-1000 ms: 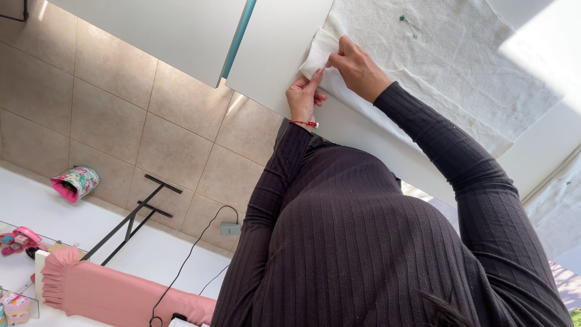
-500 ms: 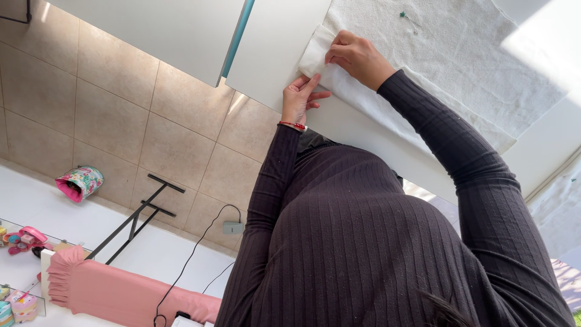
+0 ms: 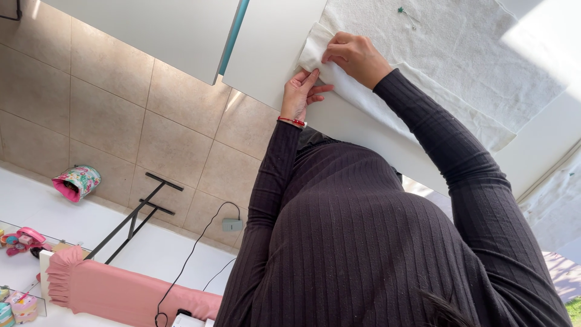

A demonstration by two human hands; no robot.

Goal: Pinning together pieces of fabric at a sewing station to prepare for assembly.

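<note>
My dark ribbed sleeves filled the near view. Beyond them, left hand (image 3: 304, 91) had slid up the table (image 3: 266, 48) edge since half a second back, fingers straight and together, tips against the folded corner of the white cloth (image 3: 460, 54) without gripping it. Right hand (image 3: 357, 57) had shifted toward that corner, fingers curled and pressing the fold flat. The fold looked tighter and squarer, so I judged the crease nearly set. Farther out, a green-headed pin (image 3: 401, 10) sat in the cloth, well clear.

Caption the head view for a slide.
Left hand and right hand press the folded corner of a white fabric sheet on a white table.
</note>
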